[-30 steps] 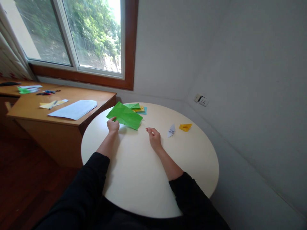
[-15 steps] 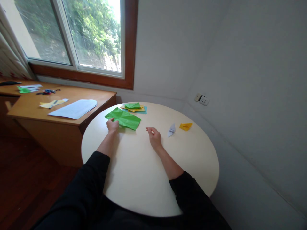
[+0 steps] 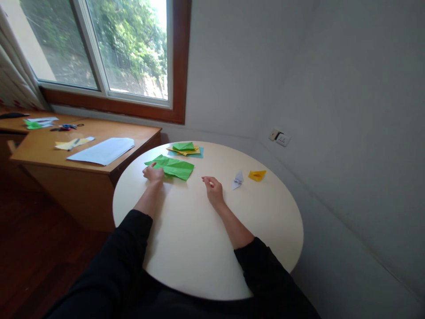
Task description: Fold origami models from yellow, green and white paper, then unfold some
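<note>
A round table (image 3: 206, 248) fills the middle of the frame, with a wooden desk (image 3: 83, 164) at the left under the window (image 3: 99, 48). On the desk lie a white sheet (image 3: 102, 151), some yellow paper (image 3: 71, 144) and, at the far left edge, scissors (image 3: 64, 128).

The green sheet (image 3: 174, 167) lies nearly flat on the table just above centre, creased across. The left hand (image 3: 153, 173) rests on its near left corner, fingers curled over the edge and thumb on top; it seems to pinch the corner lightly, though how firm the hold is I cannot tell. The right hand (image 3: 214, 189) sits on the bare table to the right of the sheet, apart from it, loosely curled and holding nothing.

Behind the sheet, toward the table's far edge, is a small stack (image 3: 186, 149) of green, yellow and blue paper. To the right of centre stand a white fold (image 3: 237, 180) and a yellow fold (image 3: 257, 175), near each other.

To lay the sheet well, I judge the corner should be pressed down flat, with the free hand brought over to smooth along the crease so the paper does not spring up or slide toward the stack.
</note>
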`<state>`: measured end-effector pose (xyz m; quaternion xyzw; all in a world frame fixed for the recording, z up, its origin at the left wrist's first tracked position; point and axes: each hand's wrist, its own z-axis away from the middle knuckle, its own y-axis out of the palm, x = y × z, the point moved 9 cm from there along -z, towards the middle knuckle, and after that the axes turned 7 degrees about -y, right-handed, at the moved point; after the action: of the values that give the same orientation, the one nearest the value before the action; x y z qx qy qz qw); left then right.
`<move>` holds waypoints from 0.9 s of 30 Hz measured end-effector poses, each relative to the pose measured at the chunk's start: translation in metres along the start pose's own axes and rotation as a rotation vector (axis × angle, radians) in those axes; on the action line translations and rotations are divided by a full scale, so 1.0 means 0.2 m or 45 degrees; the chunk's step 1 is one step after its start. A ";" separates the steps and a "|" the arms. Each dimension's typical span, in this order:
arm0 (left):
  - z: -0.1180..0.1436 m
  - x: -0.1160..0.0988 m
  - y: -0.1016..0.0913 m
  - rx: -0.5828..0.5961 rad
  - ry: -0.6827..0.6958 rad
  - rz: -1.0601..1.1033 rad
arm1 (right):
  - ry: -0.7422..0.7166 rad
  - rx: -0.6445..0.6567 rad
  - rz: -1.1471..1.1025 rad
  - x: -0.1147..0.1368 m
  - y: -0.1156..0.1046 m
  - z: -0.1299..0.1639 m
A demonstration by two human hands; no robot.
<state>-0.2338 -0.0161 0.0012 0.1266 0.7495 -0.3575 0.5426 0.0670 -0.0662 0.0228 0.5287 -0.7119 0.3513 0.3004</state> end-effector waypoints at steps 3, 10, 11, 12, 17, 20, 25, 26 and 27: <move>0.04 0.02 -0.05 -0.067 -0.167 0.098 | -0.008 0.000 0.003 0.00 0.00 0.00; 0.13 -0.10 -0.24 -0.349 -0.133 0.163 | -0.015 -0.004 0.017 0.02 0.00 0.00; 0.14 -0.12 -0.26 -0.381 -0.067 0.178 | -0.016 -0.004 0.019 0.02 0.00 0.00; 0.14 -0.15 -0.27 -0.388 0.009 0.193 | -0.017 -0.004 0.022 0.02 0.00 0.00; 0.16 -0.26 -0.10 -0.054 0.346 0.100 | -0.028 -0.004 0.026 0.02 0.00 0.00; 0.22 -0.29 0.03 0.163 0.497 -0.111 | -0.027 0.006 0.033 0.02 0.00 0.00; 0.33 -0.28 0.18 0.385 0.600 -0.559 | -0.026 0.016 0.051 0.03 0.01 0.00; 0.35 -0.27 0.21 0.430 0.599 -0.628 | -0.030 0.018 0.052 0.03 0.01 0.00; 0.36 -0.26 0.23 0.475 0.593 -0.688 | -0.035 0.017 0.054 0.03 0.01 0.00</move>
<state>-0.1356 -0.0220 0.0189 0.0988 0.7811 -0.5789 0.2124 0.0638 -0.0692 0.0283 0.5203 -0.7246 0.3550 0.2798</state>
